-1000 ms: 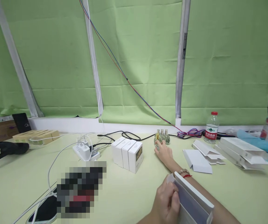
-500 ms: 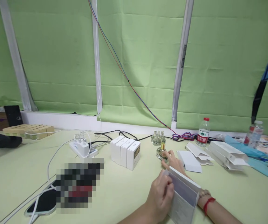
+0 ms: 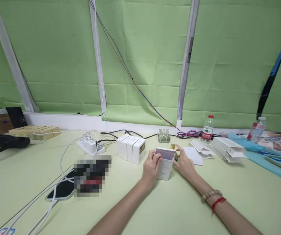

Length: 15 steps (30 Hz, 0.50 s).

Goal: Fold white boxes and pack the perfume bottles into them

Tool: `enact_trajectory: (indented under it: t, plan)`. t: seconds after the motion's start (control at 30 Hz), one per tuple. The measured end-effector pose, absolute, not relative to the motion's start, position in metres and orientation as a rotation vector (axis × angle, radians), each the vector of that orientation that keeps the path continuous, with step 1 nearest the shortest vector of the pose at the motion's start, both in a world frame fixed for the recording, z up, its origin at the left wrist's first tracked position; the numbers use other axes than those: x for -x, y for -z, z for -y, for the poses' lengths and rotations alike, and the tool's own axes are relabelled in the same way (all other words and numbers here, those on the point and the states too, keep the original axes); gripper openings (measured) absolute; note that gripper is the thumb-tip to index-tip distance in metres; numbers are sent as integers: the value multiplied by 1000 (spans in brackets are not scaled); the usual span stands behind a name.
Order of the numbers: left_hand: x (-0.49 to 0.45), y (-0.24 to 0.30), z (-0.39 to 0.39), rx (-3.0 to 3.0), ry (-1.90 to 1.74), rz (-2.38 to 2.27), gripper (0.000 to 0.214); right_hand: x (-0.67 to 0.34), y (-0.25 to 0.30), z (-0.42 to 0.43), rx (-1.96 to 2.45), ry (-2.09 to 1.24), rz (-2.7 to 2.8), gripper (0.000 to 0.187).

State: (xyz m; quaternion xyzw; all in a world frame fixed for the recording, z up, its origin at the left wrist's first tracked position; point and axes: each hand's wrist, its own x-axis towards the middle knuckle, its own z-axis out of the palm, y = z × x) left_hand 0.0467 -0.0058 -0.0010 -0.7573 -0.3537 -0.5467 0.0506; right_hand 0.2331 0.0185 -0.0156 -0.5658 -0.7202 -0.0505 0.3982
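Note:
My left hand (image 3: 150, 169) is closed on the side of a small white carton (image 3: 165, 169) with printed lines on its front. The carton stands upright, its top flap raised. Just right of it, my right hand (image 3: 185, 164) has its thumb and fingers around a small glass bottle (image 3: 176, 157) with a gold top. The carton's edge hides part of that bottle. Behind my hands, several clear glass bottles (image 3: 163, 136) stand together in a row. Left of the carton is a row of closed white boxes (image 3: 128, 150).
Unfolded white cartons (image 3: 228, 148) lie at the right, near a red-capped water bottle (image 3: 207, 130) and blue sheeting (image 3: 258, 160). A power strip (image 3: 90, 147) with chargers, white cables and a phone (image 3: 61, 190) occupy the left. Yellowish boxes (image 3: 34, 131) sit at the far left.
The carton has moved forward and left with my left hand, standing more upright. My right hand has closed around the gold-topped bottle, now right beside the carton. The view has shifted slightly.

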Motion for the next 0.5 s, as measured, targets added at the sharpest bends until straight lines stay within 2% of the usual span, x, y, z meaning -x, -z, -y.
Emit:
enact_trajectory:
  t: [0.23,0.5]
  plan:
    - [-47,7,2,2415,1516,1164,17,-233,14,-18,1430,85,2018,43]
    - [-46,9,3,2444,1460,1191,20,-232,13,-20,1425,141,1974,36]
